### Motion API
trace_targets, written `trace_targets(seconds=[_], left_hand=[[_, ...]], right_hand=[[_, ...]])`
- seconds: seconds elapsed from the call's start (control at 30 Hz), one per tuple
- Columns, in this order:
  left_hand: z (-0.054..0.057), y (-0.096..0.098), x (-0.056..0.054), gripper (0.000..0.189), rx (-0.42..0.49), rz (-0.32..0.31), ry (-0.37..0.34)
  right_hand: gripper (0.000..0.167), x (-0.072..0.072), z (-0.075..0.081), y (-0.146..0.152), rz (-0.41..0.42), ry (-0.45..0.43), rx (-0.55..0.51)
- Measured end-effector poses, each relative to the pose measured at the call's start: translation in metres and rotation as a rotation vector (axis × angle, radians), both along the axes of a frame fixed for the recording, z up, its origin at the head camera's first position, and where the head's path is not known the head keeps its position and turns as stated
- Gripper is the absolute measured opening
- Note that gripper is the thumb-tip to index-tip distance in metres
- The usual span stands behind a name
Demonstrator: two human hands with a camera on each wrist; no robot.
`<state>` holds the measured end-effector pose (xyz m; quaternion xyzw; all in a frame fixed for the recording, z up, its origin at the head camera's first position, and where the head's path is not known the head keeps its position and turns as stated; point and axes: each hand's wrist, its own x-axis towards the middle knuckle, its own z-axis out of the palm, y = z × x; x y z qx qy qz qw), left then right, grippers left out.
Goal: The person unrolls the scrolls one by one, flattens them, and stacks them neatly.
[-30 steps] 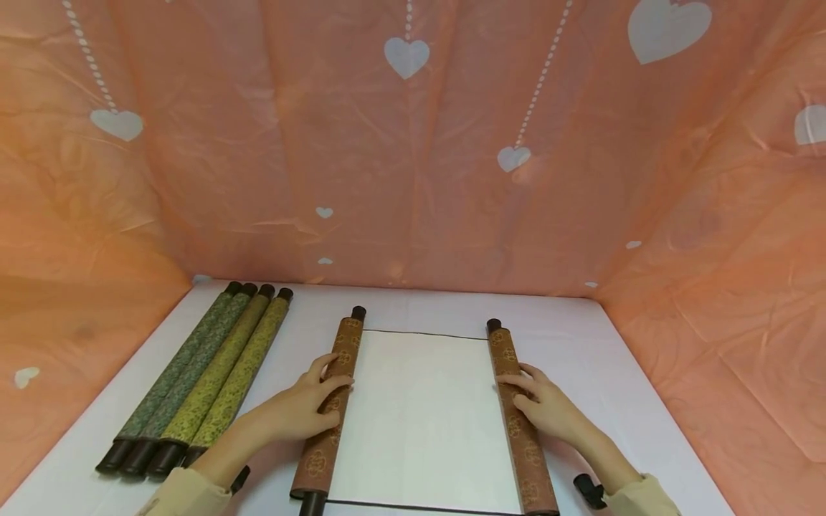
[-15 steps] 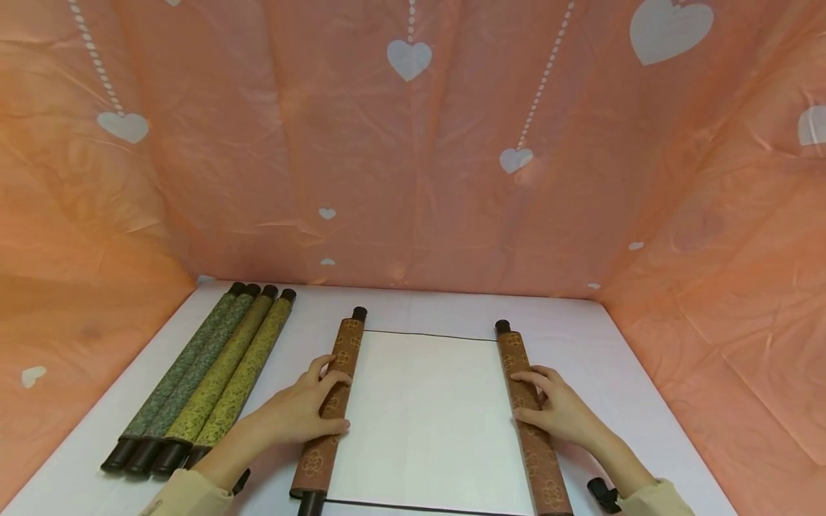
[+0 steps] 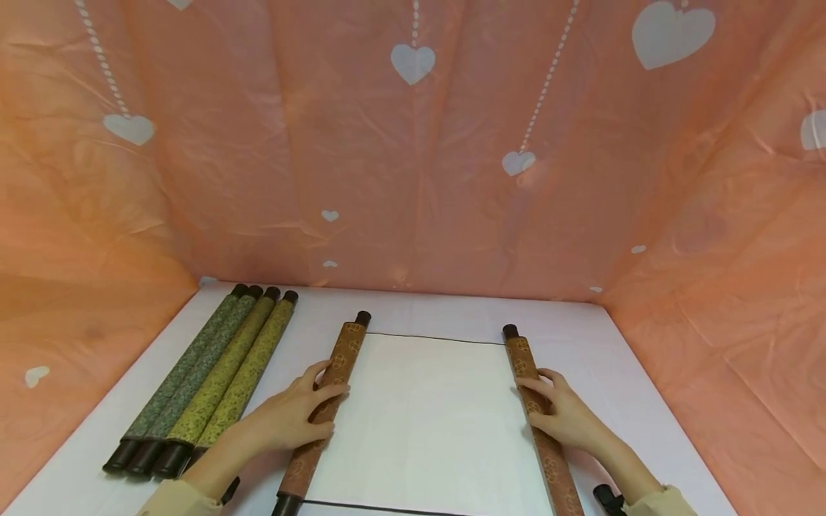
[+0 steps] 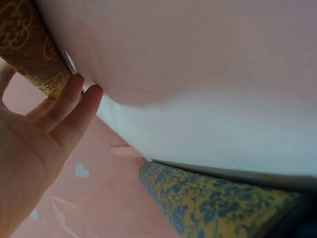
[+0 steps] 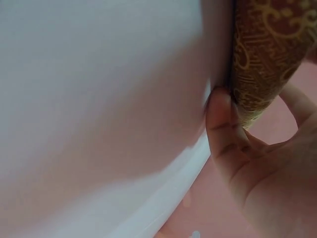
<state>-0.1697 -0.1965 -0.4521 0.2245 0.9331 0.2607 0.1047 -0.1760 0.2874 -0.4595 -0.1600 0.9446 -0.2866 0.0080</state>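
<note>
A scroll lies partly unrolled on the white table, its blank white sheet (image 3: 426, 423) stretched between two brown patterned rolls with dark knobs. My left hand (image 3: 293, 412) grips the left roll (image 3: 344, 349), fingers and thumb curled over it. Around the right roll (image 3: 521, 356) my right hand (image 3: 564, 413) is curled the same way, near its middle. In the left wrist view the fingertips (image 4: 91, 96) wrap the brown roll's (image 4: 22, 39) edge. The right wrist view shows curled fingers (image 5: 223, 114) against the other roll's (image 5: 270, 44) underside.
Several rolled scrolls (image 3: 226, 373), green and yellow with dark ends, lie side by side on the left of the table (image 3: 581, 322). One is close to my left forearm. A pink sheet (image 3: 413, 179) with hearts hangs behind and at both sides.
My right hand and the right roll have moved to the right, exposing more of the white sheet. The left roll's near end has swung slightly left with my left hand.
</note>
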Motion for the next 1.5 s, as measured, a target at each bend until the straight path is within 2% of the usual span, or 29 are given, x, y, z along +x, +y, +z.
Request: trace_targets(seconds=[0.17,0.4,0.63,0.8,1.03,1.3,1.5], left_hand=[[0.0,-0.003,0.002,0.061,-0.018,0.024,-0.02],[0.004,-0.012,0.003,0.064,-0.05,0.075,-0.004],[0.005,-0.021,0.003,0.052,-0.04,0.051,-0.003],[0.004,-0.026,0.005,0.047,-0.041,0.056,-0.003],[0.004,-0.032,0.011,0.048,-0.065,0.082,0.046],[0.007,-0.036,0.012,0.072,-0.103,0.105,0.056],[0.009,-0.037,0.014,0.073,-0.112,0.136,0.064]], right_hand=[[0.058,0.003,0.0,0.005,-0.033,-0.003,0.003],[0.044,0.004,0.006,0.012,-0.035,-0.048,0.004],[0.037,0.004,0.006,0.024,-0.044,-0.023,0.024],[0.039,0.008,0.004,0.031,-0.058,0.003,0.025],[0.043,0.015,0.004,0.035,-0.089,-0.059,-0.056],[0.057,0.021,0.003,0.046,-0.108,0.024,0.022],[0.066,0.024,0.003,0.056,-0.126,0.071,0.054]])
